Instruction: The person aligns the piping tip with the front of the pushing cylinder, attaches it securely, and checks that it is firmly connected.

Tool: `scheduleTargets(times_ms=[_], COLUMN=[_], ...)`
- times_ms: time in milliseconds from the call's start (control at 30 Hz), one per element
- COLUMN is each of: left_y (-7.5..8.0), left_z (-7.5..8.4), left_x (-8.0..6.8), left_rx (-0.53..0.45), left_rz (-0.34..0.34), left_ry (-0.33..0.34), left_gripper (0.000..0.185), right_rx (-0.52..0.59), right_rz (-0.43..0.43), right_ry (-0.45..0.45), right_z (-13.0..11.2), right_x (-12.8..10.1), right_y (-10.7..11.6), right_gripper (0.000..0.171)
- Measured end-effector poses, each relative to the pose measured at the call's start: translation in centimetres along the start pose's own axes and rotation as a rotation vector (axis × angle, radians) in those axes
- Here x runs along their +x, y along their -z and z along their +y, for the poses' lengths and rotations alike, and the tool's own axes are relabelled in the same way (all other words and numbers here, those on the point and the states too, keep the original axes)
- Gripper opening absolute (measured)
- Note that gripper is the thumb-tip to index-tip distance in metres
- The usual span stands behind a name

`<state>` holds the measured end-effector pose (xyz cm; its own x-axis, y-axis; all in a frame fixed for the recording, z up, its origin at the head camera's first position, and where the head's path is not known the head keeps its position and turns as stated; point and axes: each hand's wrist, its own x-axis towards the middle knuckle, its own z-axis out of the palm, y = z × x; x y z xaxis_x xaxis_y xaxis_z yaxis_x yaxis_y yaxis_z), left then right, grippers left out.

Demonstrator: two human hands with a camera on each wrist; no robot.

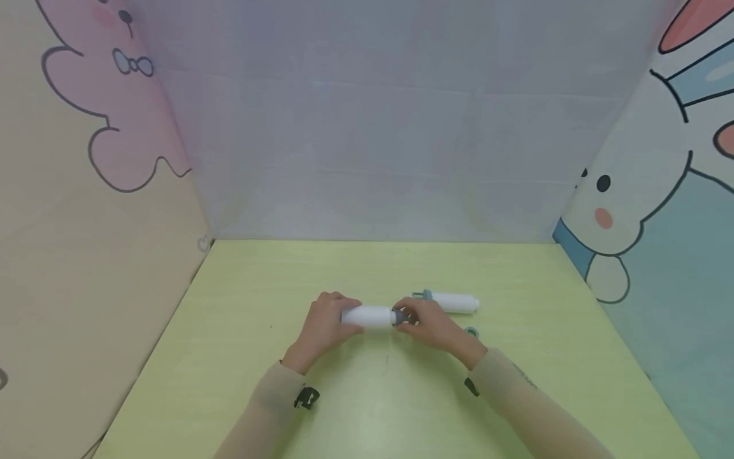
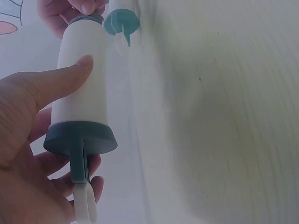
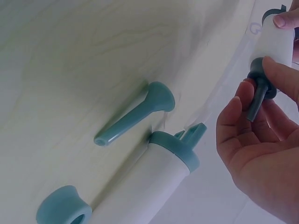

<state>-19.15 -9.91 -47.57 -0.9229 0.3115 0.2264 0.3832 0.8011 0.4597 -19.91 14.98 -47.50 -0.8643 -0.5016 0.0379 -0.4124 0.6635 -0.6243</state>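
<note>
Lying between both hands' fingers [image 1: 350, 317]: white tube [image 1: 371, 316]

Two white cylinders are on show: one [image 1: 371, 316] held up near the middle of the table [image 1: 241, 357], the other [image 1: 454, 302] lying toward the far right edge. Beside the lying one are two loose teal pieces, a nozzle [image 3: 133, 115] and a ring [image 3: 64, 212]. There may be more small parts hidden under the hands; two hands [image 1: 322, 325] [image 1: 431, 324] are counted.
</note>
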Motion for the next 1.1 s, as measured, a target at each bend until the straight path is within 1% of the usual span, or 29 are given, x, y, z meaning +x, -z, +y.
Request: scheduleTargets(times_ms=[133, 233, 433, 567, 800, 967, 1067, 1100], left_y=[-0.16, -0.16, -0.18, -0.34, -0.35, -0.2, -0.12, -0.09], left_z=[-0.05, -0.02, 0.07, -0.12, -0.26, -0.05, 0.09, 0.14], left_x=[0.02, 0.01, -0.01, -0.01, 0.06, -0.06, -0.11, -0.12], left_rx=[0.01, 0.016, -0.009, -0.012, -0.039, -0.043, -0.036, -0.036], left_rz=[0.004, 0.001, -0.016, -0.02, -0.018, -0.016, -0.011, -0.009], left_ry=[-0.008, -0.013, 0.0, 0.006, 0.0, 0.002, -0.005, -0.008], left_gripper=[0.041, 0.041, 0.043, 0.044, 0.042, 0.042, 0.043, 0.043], right_rx=[-0.005, 0.011, 0.035, 0.052, 0.175, 0.274, 0.308, 0.297], right_rz=[0.011, 0.015, 0.013, 0.019, 0.031, 0.008, -0.017, -0.023], right_ry=[-0.003, -0.014, -0.04, -0.03, -0.04, -0.035, -0.068, -0.082], right_z=[0.02, -0.02, -0.12, -0.13, 0.15, 0.37, 0.55, 0.59], right_x=[0.03, 0.03, -0.15, -0.25, -0.27, -0.4, -0.38, -0.36], right_y=[0.08, 0.16, 0.33, 0.44, 0.56, 0.52, 0.42, 0.41], right_gripper=[0.029, 0.03, 0.03, 0.03, 0.029, 0.028, 0.027, 0.027])
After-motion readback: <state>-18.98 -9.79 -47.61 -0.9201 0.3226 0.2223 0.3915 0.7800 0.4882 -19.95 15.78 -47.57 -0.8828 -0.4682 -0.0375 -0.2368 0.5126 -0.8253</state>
